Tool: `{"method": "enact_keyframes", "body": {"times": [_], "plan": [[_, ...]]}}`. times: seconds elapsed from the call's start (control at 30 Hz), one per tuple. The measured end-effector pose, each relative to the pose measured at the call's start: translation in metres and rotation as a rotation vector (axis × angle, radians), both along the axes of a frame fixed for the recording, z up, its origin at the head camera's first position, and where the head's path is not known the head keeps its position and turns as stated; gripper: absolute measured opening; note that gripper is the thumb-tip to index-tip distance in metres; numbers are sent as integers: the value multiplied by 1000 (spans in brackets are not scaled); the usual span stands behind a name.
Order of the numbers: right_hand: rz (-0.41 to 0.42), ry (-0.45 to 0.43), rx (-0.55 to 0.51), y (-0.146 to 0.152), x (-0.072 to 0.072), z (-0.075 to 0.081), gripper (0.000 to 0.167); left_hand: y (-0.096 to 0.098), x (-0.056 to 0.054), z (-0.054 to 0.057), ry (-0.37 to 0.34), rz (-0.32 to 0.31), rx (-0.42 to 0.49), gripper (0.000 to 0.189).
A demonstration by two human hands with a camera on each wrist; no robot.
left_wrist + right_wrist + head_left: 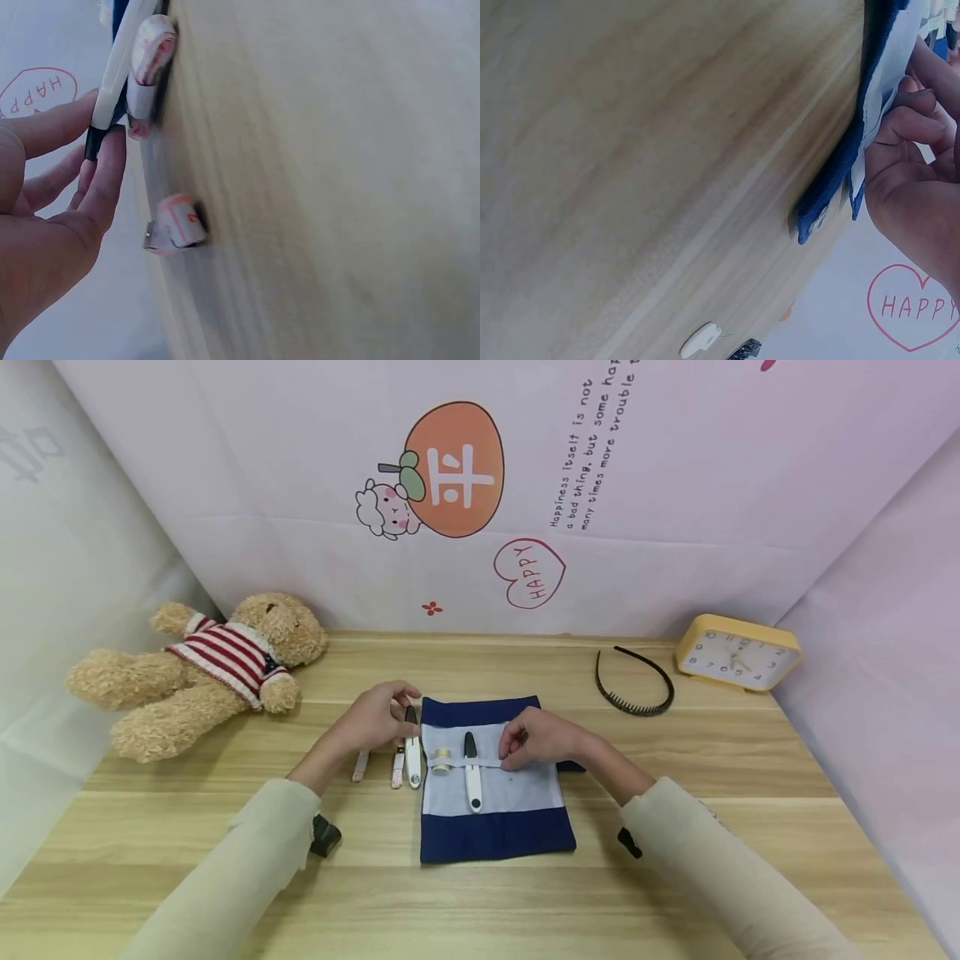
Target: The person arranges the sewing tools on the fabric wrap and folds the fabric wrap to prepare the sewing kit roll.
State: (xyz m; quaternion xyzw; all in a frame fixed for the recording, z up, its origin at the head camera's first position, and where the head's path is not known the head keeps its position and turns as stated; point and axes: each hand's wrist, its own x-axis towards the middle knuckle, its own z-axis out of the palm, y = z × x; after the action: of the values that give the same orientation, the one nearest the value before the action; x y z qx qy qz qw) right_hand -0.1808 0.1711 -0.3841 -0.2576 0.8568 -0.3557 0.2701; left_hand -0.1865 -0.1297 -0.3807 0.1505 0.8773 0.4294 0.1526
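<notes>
Teddy bear (217, 672) by table's (450, 910) far left corner; clock (738, 653) by far right, hairband (637, 708) beside it. Mid-table, spread cloth case (498, 839): spool (441, 761), white snips (473, 783) under strap (491, 763). Right hand (543, 739) pinching strap; left hand (378, 718) pinching second snips (412, 764) beside case's left edge.

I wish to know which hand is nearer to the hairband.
Right. The right hand is at the pouch, left of the hairband; the left hand is farther left, beside the pouch's left edge, a white tool in its grip.
</notes>
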Motion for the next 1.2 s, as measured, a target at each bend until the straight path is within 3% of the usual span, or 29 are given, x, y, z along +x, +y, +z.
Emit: {"method": "enact_keyframes", "body": {"times": [0.17,0.47,0.67,0.87,1.2], "plan": [[-8,-4,0,0,0,-1,8,4,-2,7,0,55,36,44],[4,4,-20,0,2,0,7,10,-4,18,11,9,105,33],[9,4,-26,0,2,1,6,19,-5,27,-3,50,181,31],[22,12,-38,0,1,-1,6,32,-8,26,-17,72,282,33],[22,2,-14,1,-1,-2,6,53,-13,19,-49,81,362,31]]}}
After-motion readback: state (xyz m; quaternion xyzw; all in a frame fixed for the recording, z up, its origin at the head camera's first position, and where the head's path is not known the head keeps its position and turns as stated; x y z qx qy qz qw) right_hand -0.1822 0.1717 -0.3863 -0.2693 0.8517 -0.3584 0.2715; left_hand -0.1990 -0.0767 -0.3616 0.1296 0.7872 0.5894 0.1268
